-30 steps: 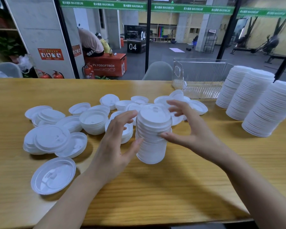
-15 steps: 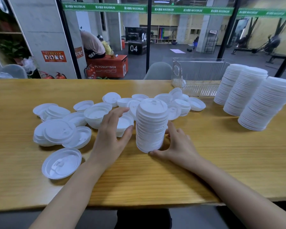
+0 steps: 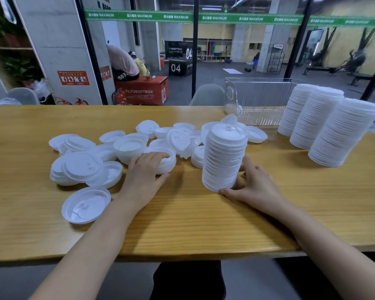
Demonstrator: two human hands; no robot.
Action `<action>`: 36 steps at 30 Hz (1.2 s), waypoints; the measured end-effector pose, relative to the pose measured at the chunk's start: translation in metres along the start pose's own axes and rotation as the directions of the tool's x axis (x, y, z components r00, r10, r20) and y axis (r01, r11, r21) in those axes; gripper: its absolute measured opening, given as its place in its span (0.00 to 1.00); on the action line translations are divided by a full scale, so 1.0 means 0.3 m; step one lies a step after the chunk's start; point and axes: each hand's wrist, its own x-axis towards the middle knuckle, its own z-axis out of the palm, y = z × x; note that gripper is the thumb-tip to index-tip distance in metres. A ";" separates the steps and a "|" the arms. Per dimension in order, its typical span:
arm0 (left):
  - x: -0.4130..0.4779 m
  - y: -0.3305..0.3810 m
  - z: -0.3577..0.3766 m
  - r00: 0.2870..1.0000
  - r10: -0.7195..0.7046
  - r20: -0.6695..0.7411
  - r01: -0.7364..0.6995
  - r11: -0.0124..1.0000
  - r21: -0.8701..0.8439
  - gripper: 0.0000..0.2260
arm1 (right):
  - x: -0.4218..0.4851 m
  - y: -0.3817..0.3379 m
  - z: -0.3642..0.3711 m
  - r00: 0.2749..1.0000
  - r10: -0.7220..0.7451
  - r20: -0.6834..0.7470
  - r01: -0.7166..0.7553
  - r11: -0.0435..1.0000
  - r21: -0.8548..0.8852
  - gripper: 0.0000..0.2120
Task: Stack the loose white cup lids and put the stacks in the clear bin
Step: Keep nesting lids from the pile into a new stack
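Lid stack sits between right hand fingers; left hand pinches short pile.

Tall lid stacks: four – three side stacks at 2 o'clock, one centre stack at 12 o'clock
Clear bin: one, 1 o'clock
Loose lids and short lid piles, 10–11 o'clock: roughly twenty, exact count unclear
Hands: two – left hand, right hand
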 end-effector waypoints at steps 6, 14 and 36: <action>0.018 0.002 0.006 0.998 0.053 -0.025 -0.048 0.986 0.159 0.19 | 0.012 0.021 -0.008 1.000 -0.026 0.014 0.025 0.999 0.025 0.38; 0.033 0.079 -0.029 0.953 -0.291 -0.086 0.153 0.705 -0.692 0.14 | 0.006 0.036 -0.005 0.999 -0.042 0.012 0.041 0.996 0.074 0.39; 0.025 0.045 0.000 0.978 -0.152 0.142 0.194 0.910 -0.367 0.25 | -0.012 0.036 -0.019 0.993 -0.095 -0.065 0.103 0.986 0.132 0.53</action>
